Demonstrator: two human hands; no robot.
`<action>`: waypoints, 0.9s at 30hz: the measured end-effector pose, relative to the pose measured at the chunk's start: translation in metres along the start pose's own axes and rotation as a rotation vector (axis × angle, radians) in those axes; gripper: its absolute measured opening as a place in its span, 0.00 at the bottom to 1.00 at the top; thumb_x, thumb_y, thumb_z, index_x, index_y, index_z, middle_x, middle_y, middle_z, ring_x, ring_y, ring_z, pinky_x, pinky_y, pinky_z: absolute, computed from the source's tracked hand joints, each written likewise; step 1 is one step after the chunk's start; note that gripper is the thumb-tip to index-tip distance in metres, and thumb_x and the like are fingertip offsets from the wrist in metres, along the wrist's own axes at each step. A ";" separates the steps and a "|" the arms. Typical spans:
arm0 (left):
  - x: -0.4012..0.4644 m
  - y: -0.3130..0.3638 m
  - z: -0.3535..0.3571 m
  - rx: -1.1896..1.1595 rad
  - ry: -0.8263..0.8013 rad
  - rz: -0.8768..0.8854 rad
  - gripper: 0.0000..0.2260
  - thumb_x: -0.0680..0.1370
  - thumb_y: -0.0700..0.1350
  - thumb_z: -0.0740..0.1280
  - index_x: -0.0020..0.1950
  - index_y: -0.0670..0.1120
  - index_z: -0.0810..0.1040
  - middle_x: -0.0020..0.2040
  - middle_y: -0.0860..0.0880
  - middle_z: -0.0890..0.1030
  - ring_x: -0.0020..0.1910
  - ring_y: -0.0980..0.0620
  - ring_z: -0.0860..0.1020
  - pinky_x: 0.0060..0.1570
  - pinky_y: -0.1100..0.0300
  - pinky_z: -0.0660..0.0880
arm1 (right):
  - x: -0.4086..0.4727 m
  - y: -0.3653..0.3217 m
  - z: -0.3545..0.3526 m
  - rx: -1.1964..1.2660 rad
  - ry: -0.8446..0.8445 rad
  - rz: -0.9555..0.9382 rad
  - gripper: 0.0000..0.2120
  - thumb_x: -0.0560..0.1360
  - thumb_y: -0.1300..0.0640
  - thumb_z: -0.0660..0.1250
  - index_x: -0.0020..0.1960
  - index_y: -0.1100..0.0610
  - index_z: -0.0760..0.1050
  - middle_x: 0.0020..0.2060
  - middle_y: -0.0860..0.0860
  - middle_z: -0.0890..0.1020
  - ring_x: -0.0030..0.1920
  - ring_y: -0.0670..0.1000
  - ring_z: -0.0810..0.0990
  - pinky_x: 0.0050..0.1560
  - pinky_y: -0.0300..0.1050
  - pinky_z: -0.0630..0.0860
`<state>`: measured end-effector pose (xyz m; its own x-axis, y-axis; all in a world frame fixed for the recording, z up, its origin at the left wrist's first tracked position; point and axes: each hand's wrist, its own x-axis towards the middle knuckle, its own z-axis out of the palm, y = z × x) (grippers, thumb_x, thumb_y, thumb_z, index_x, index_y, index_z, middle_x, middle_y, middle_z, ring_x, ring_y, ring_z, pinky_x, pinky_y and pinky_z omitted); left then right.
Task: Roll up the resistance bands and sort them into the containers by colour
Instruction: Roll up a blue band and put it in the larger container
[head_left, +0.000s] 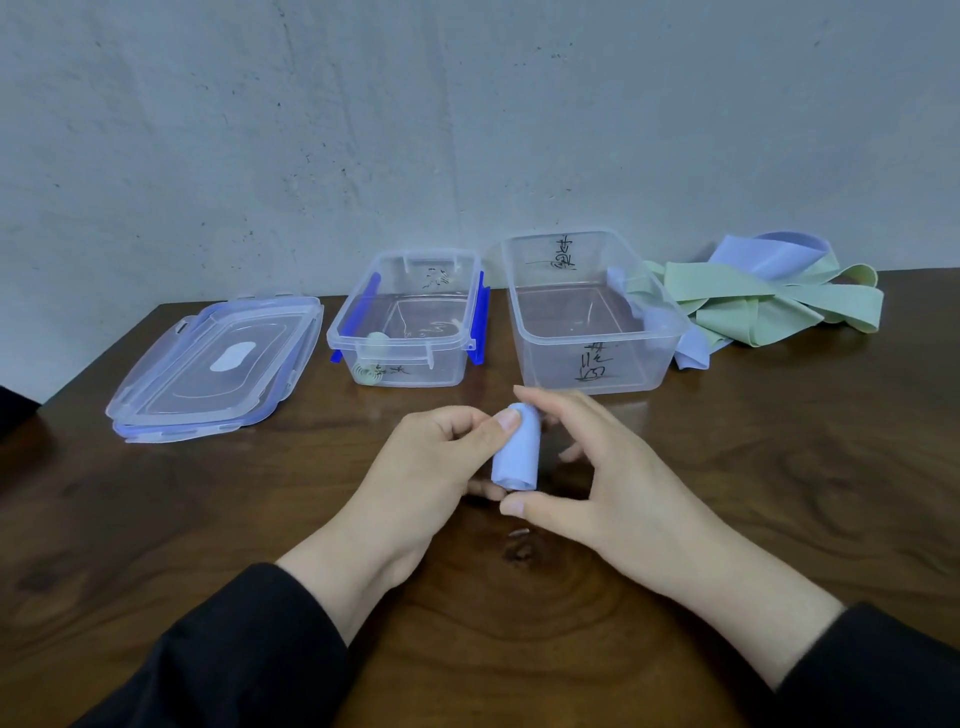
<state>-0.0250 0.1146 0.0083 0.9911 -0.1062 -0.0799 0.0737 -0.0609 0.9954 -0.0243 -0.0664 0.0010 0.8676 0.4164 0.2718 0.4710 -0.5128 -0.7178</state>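
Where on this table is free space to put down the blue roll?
Bare wood lies between the stacked lids and the left hand, and right of the right hand, in front of the loose bands. The larger container looks empty. It is crowded along the wall: lids, smaller container, bands.

1. The place looks like a plain room, a home or a simple workroom; which one cannot be told.
2. A dark wooden counter (779, 493) with a strong grain stands pushed against a bare, pale grey wall (363, 130) marked with dark specks and scuffs.
3. Along the counter's far edge stand clear plastic storage boxes (587, 364) with handwritten marks, household ware, with a stack of lids (218, 364) toward the far left corner.
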 end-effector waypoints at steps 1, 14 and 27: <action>0.000 0.000 0.001 -0.050 -0.008 -0.035 0.19 0.77 0.53 0.68 0.49 0.35 0.81 0.43 0.38 0.82 0.40 0.48 0.80 0.47 0.52 0.79 | -0.001 0.000 0.000 -0.019 0.015 0.000 0.35 0.69 0.44 0.74 0.73 0.40 0.64 0.61 0.31 0.72 0.63 0.34 0.70 0.60 0.32 0.69; 0.000 0.005 0.001 -0.292 -0.094 -0.212 0.21 0.76 0.55 0.68 0.58 0.38 0.80 0.51 0.37 0.83 0.46 0.45 0.81 0.45 0.54 0.80 | 0.000 -0.005 -0.002 0.362 0.016 0.069 0.29 0.71 0.58 0.76 0.67 0.39 0.71 0.59 0.40 0.79 0.62 0.47 0.78 0.62 0.52 0.75; -0.005 -0.001 0.013 -0.107 0.091 0.121 0.14 0.78 0.53 0.66 0.47 0.42 0.82 0.44 0.41 0.82 0.42 0.46 0.79 0.48 0.50 0.78 | 0.001 -0.006 0.003 0.813 0.017 0.303 0.14 0.79 0.56 0.66 0.64 0.54 0.79 0.57 0.54 0.84 0.59 0.55 0.83 0.64 0.59 0.75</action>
<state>-0.0315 0.1025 0.0067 0.9990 -0.0155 0.0415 -0.0406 0.0536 0.9977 -0.0272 -0.0608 0.0037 0.9425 0.3341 -0.0005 -0.0355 0.0986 -0.9945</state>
